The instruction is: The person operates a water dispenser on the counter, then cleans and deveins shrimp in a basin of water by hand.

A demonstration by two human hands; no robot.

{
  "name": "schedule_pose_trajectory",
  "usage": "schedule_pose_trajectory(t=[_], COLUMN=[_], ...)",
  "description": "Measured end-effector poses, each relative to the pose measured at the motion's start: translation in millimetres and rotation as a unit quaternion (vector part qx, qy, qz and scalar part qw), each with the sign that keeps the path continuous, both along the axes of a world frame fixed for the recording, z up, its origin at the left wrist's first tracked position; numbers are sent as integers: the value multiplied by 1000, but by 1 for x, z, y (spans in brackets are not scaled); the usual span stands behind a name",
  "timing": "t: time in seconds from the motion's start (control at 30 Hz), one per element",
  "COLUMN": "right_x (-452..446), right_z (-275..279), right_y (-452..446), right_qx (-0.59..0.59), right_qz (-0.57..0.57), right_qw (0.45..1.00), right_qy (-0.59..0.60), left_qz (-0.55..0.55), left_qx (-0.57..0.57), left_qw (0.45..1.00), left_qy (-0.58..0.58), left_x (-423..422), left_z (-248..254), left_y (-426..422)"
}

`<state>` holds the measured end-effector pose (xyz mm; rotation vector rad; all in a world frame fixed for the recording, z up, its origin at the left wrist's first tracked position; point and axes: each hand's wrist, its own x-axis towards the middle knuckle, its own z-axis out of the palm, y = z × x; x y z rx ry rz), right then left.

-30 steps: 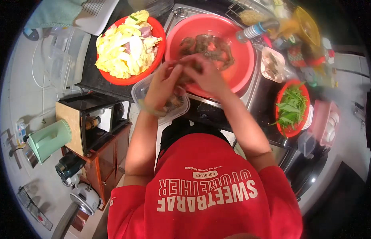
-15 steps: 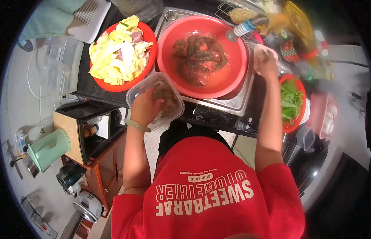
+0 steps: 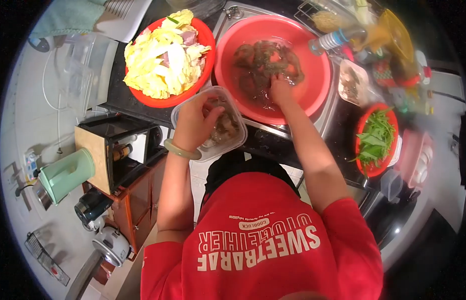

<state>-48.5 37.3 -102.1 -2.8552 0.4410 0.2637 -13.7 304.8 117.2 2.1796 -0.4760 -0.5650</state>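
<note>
A pink basin (image 3: 224, 95) of water holds a pile of dark grey shrimp (image 3: 267, 57). My right hand (image 3: 281, 90) dips into its near side; the fingertips are among the shrimp and partly hidden by the water. At the counter's front edge is a clear plastic container (image 3: 238, 134) with greyish pieces, apparently shrimp, inside. My left hand (image 3: 197, 120) reaches over its left wall. The fingers and thumb bend together inside, and what they hold is not visible. To the right of the basin lies a white tray (image 3: 364, 82) with brownish scraps on it.
A red plate (image 3: 208, 35) heaped with yellow-white leaves stands left of the basin. Green leaves fill a red bowl (image 3: 373, 171) on the right. A bottle (image 3: 329, 42) leans over the basin's rim. A microwave-like oven (image 3: 113, 150) and a green kettle (image 3: 68, 172) stand further left.
My right hand has moved from the white tray leftward into the basin, uncovering the tray's scraps. My left hand stays at the container, reaching slightly deeper. The view has shifted a little.
</note>
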Motion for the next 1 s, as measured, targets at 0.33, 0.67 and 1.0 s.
schedule_pose_trajectory(t=[0.33,0.67,1.0], right_x=[-12,-39,-54], right_z=[16,155,140], right_y=[-16,-21,-25], right_qx=[533,250,339], right_qz=[-209,-27,-80], right_qw=[810,947,901], right_qy=[127,-198,-259], left_qz=[25,-199,-259], left_qx=[-132,-141,-96], left_qw=[990,927,948], left_qy=[46,-286,-160], left_x=[12,42,34], left_z=[3,-46,-74], left_y=[-22,-139,-164])
